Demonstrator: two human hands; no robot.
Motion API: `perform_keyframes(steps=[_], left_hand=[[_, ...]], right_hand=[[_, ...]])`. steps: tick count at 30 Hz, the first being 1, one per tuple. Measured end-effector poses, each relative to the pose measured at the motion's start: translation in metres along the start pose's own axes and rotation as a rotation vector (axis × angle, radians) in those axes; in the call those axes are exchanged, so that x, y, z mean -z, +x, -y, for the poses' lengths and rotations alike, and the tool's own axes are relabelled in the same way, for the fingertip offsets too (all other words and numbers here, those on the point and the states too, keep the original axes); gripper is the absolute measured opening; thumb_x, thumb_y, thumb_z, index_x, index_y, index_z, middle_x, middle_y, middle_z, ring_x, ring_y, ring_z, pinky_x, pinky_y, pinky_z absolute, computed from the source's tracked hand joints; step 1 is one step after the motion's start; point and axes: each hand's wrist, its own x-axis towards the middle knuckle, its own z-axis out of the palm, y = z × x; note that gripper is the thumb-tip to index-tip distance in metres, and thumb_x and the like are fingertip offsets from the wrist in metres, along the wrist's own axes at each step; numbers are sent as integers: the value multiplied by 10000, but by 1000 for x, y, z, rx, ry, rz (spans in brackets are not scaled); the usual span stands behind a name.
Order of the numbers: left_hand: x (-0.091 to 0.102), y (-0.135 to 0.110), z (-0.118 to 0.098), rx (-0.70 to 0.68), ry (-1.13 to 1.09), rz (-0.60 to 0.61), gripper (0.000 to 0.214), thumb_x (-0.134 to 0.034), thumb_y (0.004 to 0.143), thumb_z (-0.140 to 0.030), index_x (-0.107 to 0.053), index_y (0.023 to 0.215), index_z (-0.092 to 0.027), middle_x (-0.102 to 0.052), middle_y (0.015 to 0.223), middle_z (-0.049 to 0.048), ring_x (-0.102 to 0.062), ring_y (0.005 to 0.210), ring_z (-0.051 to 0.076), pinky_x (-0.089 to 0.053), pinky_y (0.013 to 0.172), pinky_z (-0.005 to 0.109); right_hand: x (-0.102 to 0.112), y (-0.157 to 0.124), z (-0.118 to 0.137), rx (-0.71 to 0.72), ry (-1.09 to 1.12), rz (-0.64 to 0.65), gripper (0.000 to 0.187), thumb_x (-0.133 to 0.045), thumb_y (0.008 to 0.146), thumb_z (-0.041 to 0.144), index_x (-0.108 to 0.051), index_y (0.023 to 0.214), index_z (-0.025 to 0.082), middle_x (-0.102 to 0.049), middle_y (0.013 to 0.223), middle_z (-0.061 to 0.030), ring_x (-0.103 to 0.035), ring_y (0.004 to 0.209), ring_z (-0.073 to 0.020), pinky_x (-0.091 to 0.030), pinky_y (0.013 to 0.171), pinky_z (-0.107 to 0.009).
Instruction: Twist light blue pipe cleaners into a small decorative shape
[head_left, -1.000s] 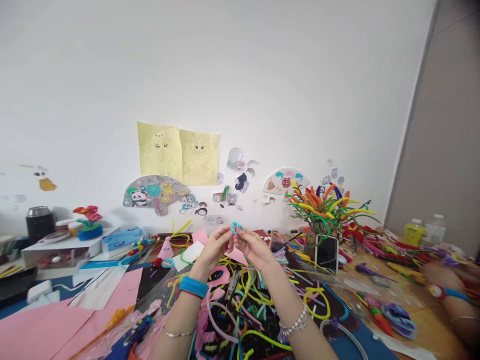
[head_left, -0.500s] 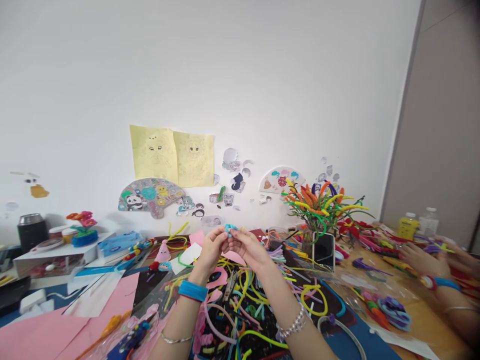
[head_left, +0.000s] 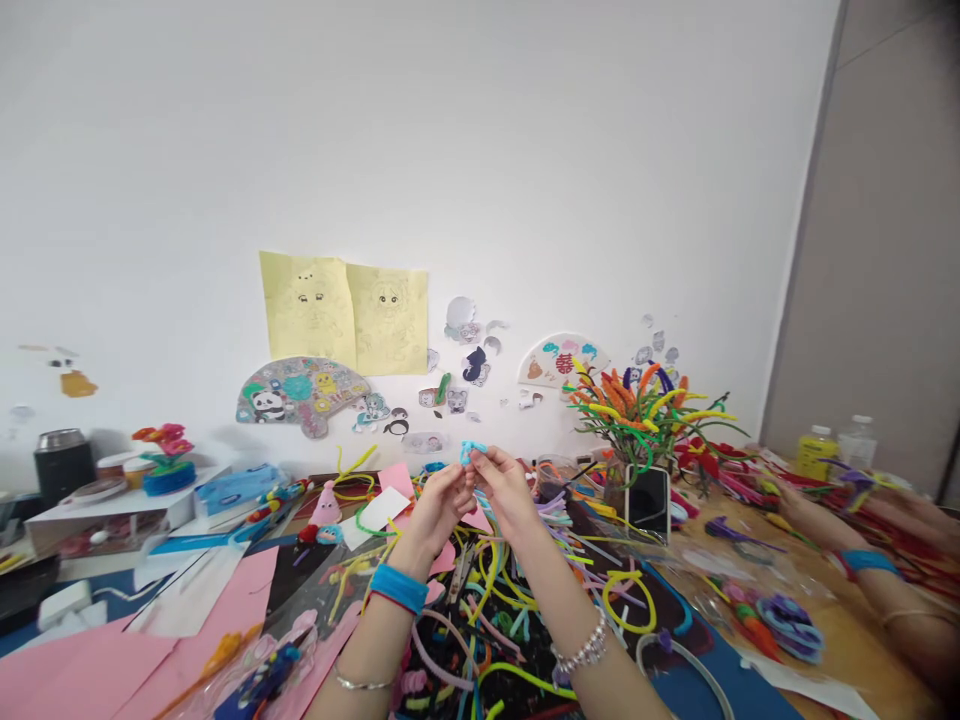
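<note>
Pile of pipe cleaners [head_left: 517, 671] up front on the tabletop [head_left: 870, 622]. Over it, the right hand [head_left: 506, 490] has its grip pinched on a little blue piece [head_left: 467, 452]; left hand's [head_left: 441, 508] fingertips are right by it, can't tell if clamped. Phone [head_left: 647, 503] farther back, then yellow drawings [head_left: 390, 325] on the wall [head_left: 480, 150].

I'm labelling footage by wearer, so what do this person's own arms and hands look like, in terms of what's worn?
The left hand is ungloved, with a wide blue band edged in red near the wrist and a thin silver bangle farther up. The right hand is ungloved too, with a chunky silver bracelet on that forearm. No sleeves show.
</note>
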Motion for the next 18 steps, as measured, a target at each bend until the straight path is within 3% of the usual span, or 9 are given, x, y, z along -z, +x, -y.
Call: perform_keyframes(steps=[5,11,18], left_hand=[[5,-2,-13,-22,170,-27,231,-653,766,-330,-577,684,-128,-390,500,-61,-306,438,53,-254,455,202],[7,-1,-21,-141,335,-130,189,-665,770,-308,-651,870,-148,-466,557,-55,-386,514,70,-304,507,195],[17,-1,-31,-172,460,-161,210,-691,730,-340,-659,776,-138,-556,611,-23,-466,542,82,-382,536,202]], right_hand=[[8,6,-6,68,-69,-21,226,-789,636,350,-651,645,172,-610,576,35,-529,556,-89,-439,600,-227],[9,7,-7,114,-188,-27,191,-746,693,345,-669,672,172,-611,601,33,-531,605,-98,-414,630,-229],[9,4,0,46,-327,60,198,-760,671,336,-699,668,148,-640,579,5,-554,574,-122,-415,598,-247]])
